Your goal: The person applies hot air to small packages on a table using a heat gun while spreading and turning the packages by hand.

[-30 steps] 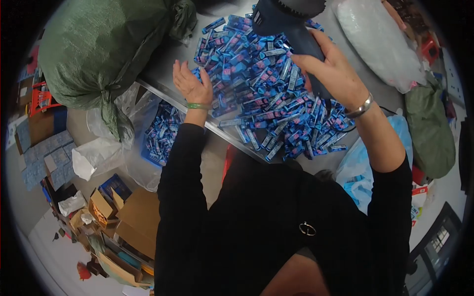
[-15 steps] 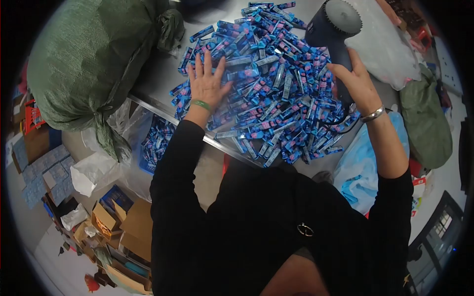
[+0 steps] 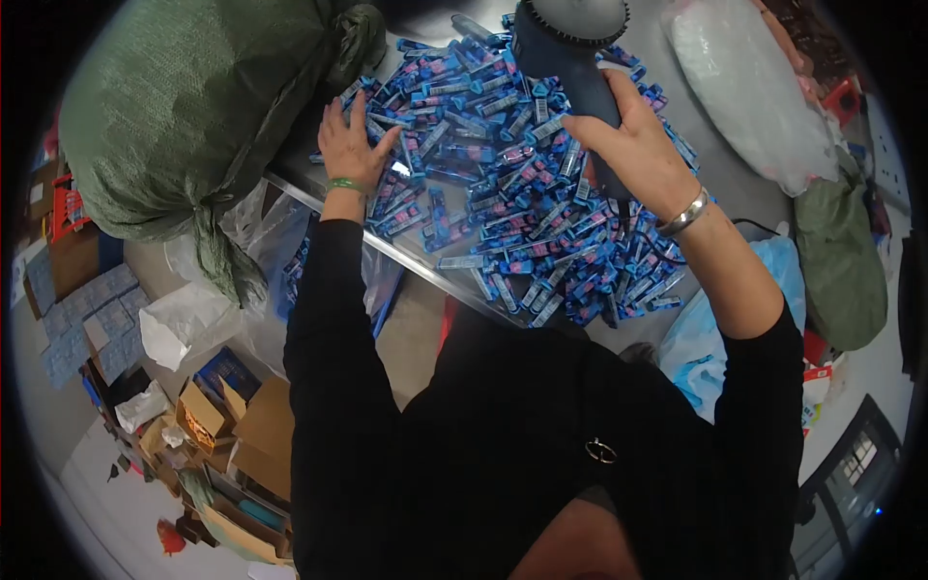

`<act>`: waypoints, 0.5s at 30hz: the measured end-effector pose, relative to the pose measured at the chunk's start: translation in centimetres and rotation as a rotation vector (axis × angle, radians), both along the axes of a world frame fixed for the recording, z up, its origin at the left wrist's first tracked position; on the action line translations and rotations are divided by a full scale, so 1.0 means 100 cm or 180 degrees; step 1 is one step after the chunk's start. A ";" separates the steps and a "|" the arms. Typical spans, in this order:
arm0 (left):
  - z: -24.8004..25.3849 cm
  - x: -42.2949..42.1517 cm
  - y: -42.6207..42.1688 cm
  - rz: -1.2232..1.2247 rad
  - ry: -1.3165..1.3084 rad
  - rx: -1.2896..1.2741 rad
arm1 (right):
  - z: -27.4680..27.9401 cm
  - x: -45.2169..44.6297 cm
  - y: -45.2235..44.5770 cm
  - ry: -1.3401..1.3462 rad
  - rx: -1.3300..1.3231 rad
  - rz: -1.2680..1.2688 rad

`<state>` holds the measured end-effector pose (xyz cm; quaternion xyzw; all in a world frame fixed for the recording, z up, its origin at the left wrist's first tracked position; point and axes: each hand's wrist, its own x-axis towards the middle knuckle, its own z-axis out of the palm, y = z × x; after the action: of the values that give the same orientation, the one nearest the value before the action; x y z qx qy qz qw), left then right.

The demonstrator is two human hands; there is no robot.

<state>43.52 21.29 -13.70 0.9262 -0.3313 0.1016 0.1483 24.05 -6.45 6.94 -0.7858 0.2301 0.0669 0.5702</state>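
Observation:
A pile of small blue and pink film-wrapped packs (image 3: 541, 222) is spread over a metal tabletop. My left hand (image 3: 350, 150), with a green band on the wrist, rests at the pile's left edge, fingers spread, touching packs and gripping none. My right hand (image 3: 643, 155), with a silver bangle, is wrapped round a dark device that looks like a hair dryer (image 3: 565, 58). Its round grille end points up, away from me, and its lower part stands over the packs. Some of my right fingers are hidden behind it.
A large green woven sack (image 3: 184, 116) stands at the left. Below the metal edge (image 3: 425, 271) hangs a clear bag holding more packs. At the right are a white plastic bag (image 3: 749, 87), a green sack (image 3: 841, 256), a light-blue bag (image 3: 696, 338) and a black cord (image 3: 759, 227).
My right hand has moved left with the dark device, over the pile. My left hand has slid left to the pile's edge, and packs around the middle lie more spread out.

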 end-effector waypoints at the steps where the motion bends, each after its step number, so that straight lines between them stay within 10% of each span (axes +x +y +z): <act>1: -0.002 -0.006 0.012 0.0080 -0.0081 -0.0191 | 0.005 0.001 0.002 0.0038 0.0105 0.0146; 7: -0.037 -0.062 0.072 0.1526 0.0063 -0.0812 | 0.005 0.020 0.018 0.0098 0.0212 0.0520; 15: -0.038 -0.069 0.049 0.0882 0.0609 -0.0476 | 0.009 0.044 0.005 -0.0022 -0.0007 0.0103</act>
<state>36.62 26.21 -17.47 0.9548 -0.1764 0.0569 0.2322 28.40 -5.96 7.81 -0.7902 0.2154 0.0732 0.5690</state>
